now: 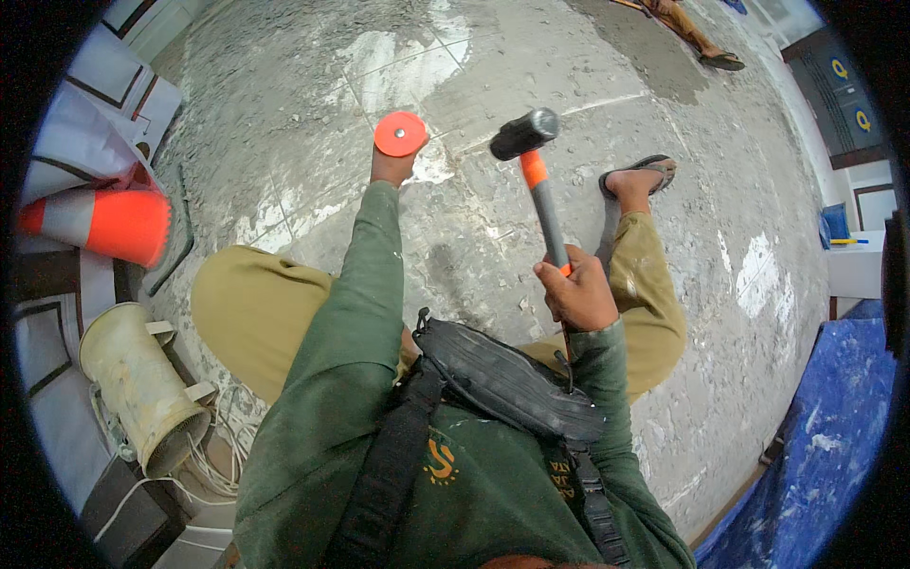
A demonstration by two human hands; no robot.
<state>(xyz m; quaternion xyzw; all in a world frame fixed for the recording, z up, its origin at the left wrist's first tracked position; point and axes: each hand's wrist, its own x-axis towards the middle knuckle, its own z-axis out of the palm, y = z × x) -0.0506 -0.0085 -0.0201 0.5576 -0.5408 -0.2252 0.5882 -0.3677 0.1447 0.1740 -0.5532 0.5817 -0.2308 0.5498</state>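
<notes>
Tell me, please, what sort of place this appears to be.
Probably a space under renovation: the floor is rough and patchy, an orange traffic cone is at the left, and a smeared blue sheet shows at the right.

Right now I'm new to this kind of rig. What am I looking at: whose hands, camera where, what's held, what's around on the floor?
There is no robot, just a person's two bare hands. The single picture comes from the left of two fisheye cameras worn on the head, looking down, so straight edges bend near its rim.

The right hand grips a hammer with a dark head. The left hand holds a tool topped by a round orange guard; its lower part is hidden, possibly a chisel.

Below is a rough grey floor. At the left are a tipped orange cone and a pale cylinder; at the right, a blue sheet.
</notes>
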